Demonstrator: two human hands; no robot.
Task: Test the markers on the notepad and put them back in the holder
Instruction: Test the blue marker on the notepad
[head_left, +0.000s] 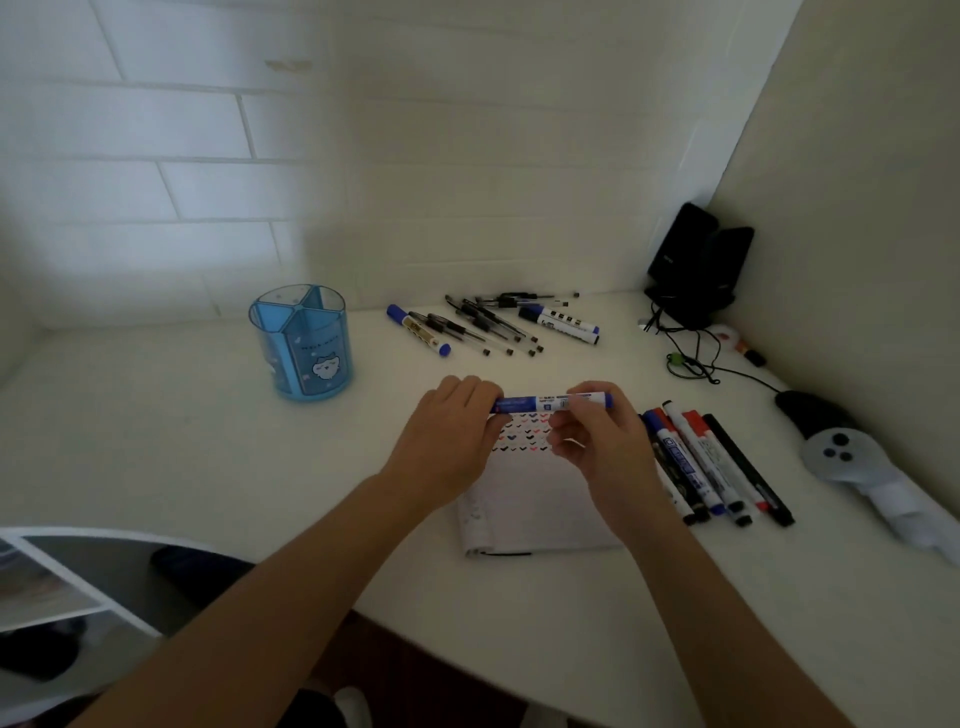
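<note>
Head view: your left hand (449, 431) and right hand (592, 434) each pinch an end of the blue marker (551, 402) held level above the notepad (535, 499); you look to be at the cap. Capped, it goes to the holder (301, 343), far left

Both forearms reach forward and meet at the marker (540, 402). The left hand (452, 431) grips its left end with curled fingers; the right hand (597, 436) pinches its right half.
</note>
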